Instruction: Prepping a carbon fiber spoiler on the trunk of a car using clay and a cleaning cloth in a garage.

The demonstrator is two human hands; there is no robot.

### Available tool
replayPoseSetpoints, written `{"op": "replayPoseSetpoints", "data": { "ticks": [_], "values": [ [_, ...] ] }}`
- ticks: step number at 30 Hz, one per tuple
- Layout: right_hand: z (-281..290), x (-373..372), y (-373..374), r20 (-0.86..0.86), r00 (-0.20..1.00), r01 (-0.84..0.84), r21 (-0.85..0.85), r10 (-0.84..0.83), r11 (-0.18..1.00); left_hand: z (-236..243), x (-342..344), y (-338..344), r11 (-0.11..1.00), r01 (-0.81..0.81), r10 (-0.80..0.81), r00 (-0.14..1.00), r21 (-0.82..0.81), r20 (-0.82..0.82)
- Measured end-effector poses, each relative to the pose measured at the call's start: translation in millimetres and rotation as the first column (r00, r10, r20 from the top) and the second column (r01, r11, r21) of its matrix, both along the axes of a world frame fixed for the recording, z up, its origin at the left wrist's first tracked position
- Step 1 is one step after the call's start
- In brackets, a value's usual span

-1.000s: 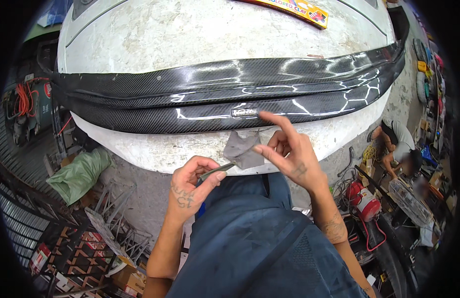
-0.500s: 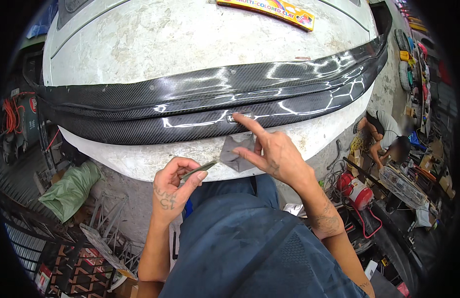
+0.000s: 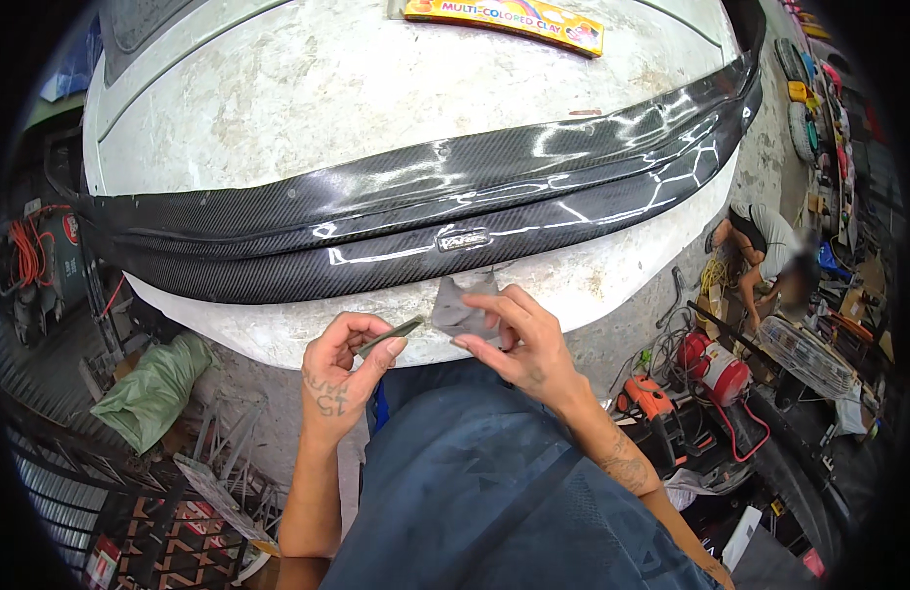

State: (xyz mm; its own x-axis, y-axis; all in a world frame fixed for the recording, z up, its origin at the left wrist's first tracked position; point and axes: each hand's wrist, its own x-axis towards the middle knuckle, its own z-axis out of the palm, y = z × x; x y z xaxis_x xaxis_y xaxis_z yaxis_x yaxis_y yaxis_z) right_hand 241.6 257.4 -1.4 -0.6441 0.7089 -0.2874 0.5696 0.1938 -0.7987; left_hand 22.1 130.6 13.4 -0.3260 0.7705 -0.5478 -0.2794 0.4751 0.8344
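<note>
The left hand pinches a dark green folded strip, its thumb clamped against the bent fingers. The grip covers only the lower part, probably so that the far end stays exposed; that end points right, toward the other hand. The right hand has thumb and forefinger spread apart, over a crumpled grey sheet lying at the near edge of the white surface; whether the fingertips touch it, I cannot tell. The sheet's place, between the hands and just on the near side of the glossy black woven-pattern panel, seems chosen for easy reach.

That panel lies lengthwise across the surface, its long near side toward the person, which likely puts the small badge within arm's length. A yellow box sits at the far side, apart from the panel, seemingly out of the way.
</note>
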Motion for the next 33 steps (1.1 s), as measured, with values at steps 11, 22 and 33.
{"op": "replayPoseSetpoints", "data": {
  "ticks": [11,22,33],
  "values": [
    [2.0,19.9,-15.1,-0.145,0.792,0.198,-0.859,-0.594,0.473,-3.6,27.0,34.3,0.957,0.289,-0.281,0.942,-0.017,0.186],
    [-5.3,34.0,-6.6,-0.148,0.734,0.187,-0.894,-0.663,0.407,-12.7,41.4,38.2,0.968,0.227,-0.235,0.970,0.109,0.068],
    [-14.4,57.8,34.8,-0.182,0.922,0.021,-0.858,-0.342,0.513,-27.2,135.8,40.5,0.886,-0.428,0.358,0.875,0.177,0.325]
  ]
}}
